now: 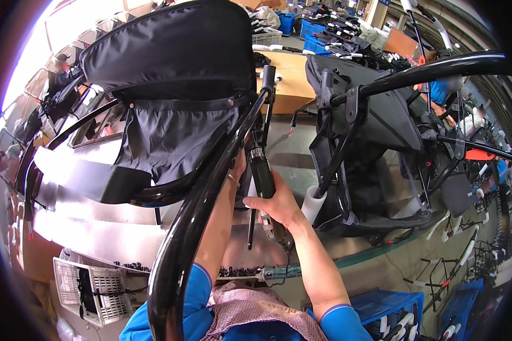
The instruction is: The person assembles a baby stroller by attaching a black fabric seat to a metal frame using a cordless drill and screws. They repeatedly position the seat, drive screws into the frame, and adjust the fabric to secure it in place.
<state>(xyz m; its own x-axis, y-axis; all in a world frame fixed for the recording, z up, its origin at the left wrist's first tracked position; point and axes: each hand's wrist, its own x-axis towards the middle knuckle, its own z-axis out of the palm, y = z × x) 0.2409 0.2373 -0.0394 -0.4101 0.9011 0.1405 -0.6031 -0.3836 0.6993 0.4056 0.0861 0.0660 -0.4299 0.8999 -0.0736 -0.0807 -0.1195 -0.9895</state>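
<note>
Gripping a dark power screwdriver (261, 175), the right hand (281, 200) is closed around its body, thumb laid across. The tool is held over the tabletop (293, 152), metal nose pointing away from the wearer, beside the black tube (196, 227) of a frame with a black fabric seat (176, 142). The left hand (240, 163) is largely hidden behind that tube; its grip cannot be determined. A second dark frame (375, 122) stands to the right.
</note>
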